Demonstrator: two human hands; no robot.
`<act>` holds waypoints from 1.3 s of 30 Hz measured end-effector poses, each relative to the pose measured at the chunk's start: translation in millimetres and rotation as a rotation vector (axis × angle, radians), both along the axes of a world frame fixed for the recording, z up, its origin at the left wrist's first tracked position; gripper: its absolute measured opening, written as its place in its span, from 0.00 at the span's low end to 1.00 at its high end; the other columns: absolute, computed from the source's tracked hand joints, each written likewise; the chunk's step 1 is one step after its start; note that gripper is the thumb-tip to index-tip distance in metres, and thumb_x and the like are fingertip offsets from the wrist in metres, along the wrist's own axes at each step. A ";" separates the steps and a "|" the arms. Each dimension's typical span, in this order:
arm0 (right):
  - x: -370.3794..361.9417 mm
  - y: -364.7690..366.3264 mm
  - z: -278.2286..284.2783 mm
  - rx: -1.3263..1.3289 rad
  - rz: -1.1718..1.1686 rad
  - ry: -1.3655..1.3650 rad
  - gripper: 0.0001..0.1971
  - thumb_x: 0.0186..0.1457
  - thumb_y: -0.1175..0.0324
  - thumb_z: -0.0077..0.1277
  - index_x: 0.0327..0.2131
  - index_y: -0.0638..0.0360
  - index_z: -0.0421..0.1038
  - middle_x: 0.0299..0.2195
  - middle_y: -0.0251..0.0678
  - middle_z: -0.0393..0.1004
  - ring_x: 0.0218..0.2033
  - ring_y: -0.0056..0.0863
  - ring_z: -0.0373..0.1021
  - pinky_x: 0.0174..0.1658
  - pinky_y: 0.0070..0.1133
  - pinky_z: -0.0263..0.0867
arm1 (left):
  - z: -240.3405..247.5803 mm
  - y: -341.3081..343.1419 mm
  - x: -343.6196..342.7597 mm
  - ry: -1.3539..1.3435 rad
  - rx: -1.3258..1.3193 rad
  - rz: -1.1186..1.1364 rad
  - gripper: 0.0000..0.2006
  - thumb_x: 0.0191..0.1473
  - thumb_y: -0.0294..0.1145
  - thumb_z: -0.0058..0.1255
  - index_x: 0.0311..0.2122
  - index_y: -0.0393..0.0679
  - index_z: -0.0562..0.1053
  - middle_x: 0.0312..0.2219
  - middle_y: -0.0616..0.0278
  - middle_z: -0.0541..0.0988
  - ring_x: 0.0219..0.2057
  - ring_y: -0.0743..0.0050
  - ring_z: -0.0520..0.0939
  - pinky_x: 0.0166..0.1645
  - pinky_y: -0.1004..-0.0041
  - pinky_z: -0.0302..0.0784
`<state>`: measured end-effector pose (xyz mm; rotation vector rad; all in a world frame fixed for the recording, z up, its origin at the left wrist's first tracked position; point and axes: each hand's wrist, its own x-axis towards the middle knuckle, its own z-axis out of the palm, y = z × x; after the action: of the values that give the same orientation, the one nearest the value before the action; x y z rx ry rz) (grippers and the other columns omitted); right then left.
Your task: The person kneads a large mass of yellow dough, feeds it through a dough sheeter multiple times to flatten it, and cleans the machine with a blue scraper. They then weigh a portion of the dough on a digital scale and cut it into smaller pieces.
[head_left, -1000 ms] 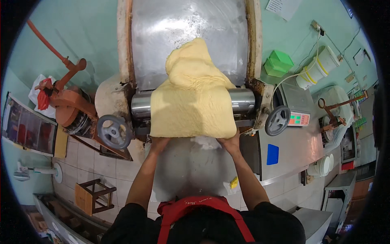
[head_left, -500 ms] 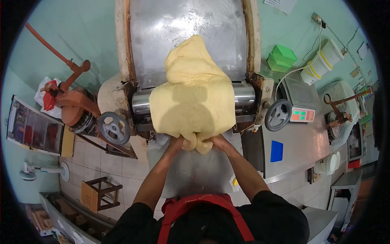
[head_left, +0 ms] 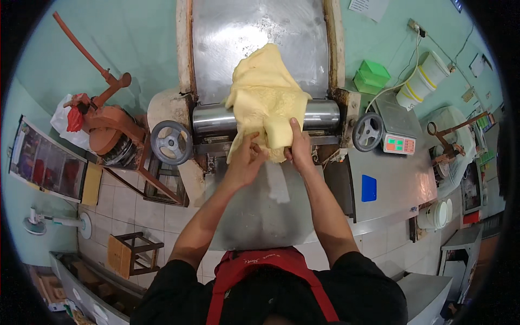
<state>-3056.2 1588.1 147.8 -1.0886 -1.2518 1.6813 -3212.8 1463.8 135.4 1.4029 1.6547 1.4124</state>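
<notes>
A large mass of pale yellow dough (head_left: pixel 265 81) lies over the steel roller (head_left: pixel 214 118) of a dough sheeter. Its far end narrows to a peak on the sloped metal plate (head_left: pixel 260 32). At the near end a thick flap is folded up over the rest. My right hand (head_left: pixel 300 147) grips the right side of that flap, thumb on top and fingers beneath. By the near left edge of the dough is my left hand (head_left: pixel 246 162), its fingers apart and bent, touching the dough without a visible hold. Below both hands slopes the metal front tray (head_left: pixel 254 211).
Grey handwheels flank the rollers, one on the left (head_left: pixel 171 142) and one on the right (head_left: pixel 368 131). A steel table (head_left: pixel 395 179) at right bears a digital scale (head_left: pixel 399 144), a blue scraper (head_left: pixel 369 188) and a green box (head_left: pixel 371 76). A wooden stool (head_left: pixel 120 255) stands at lower left.
The dough's near end, which hung wide over the front with both hands under it, is now bunched narrower and folded up. My hands have moved up and the left has let go.
</notes>
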 end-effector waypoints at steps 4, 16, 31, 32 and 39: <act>0.8 -12.9 -30.7 0.196 -0.054 -0.047 0.30 0.73 0.41 0.34 0.30 0.59 0.70 0.12 0.29 0.63 0.09 0.20 0.57 0.14 0.21 0.51 | -74.9 -36.6 3.8 -0.030 -0.196 -0.015 0.28 0.61 0.38 0.59 0.61 0.38 0.65 0.45 0.54 0.77 0.41 0.68 0.82 0.46 0.69 0.78; 175.7 32.0 -264.6 -0.339 0.267 -0.321 0.14 0.65 0.56 0.57 0.43 0.58 0.75 0.36 0.33 0.78 0.34 0.22 0.75 0.34 0.22 0.70 | -173.0 30.3 -61.2 -0.161 -0.106 0.197 0.31 0.54 0.34 0.67 0.61 0.41 0.68 0.55 0.51 0.77 0.57 0.58 0.77 0.60 0.62 0.73; 38.6 91.6 -266.8 0.435 0.256 -0.595 0.17 0.64 0.61 0.57 0.51 0.59 0.75 0.47 0.42 0.79 0.45 0.31 0.76 0.45 0.29 0.74 | -229.5 48.2 -32.0 -0.342 -0.274 -0.022 0.29 0.64 0.52 0.53 0.63 0.44 0.70 0.56 0.55 0.76 0.59 0.62 0.73 0.62 0.61 0.69; 29.4 77.8 -252.3 0.258 0.358 -0.580 0.17 0.64 0.60 0.56 0.50 0.59 0.75 0.46 0.42 0.79 0.45 0.31 0.77 0.44 0.29 0.74 | -220.3 38.2 -24.5 -0.413 -0.291 -0.009 0.29 0.65 0.53 0.52 0.62 0.44 0.71 0.55 0.55 0.77 0.58 0.63 0.74 0.62 0.61 0.69; 72.4 -10.6 -147.3 -0.184 0.831 -0.214 0.17 0.64 0.59 0.55 0.49 0.61 0.76 0.41 0.45 0.81 0.39 0.34 0.79 0.39 0.31 0.76 | -58.5 -39.1 3.4 -0.321 -0.553 -0.032 0.30 0.68 0.56 0.45 0.52 0.34 0.78 0.44 0.51 0.83 0.51 0.65 0.81 0.56 0.67 0.74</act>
<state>-2983.8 1577.5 0.5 -0.9190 -1.8835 2.3655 -3209.4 1424.7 76.9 0.8384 1.6290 0.9866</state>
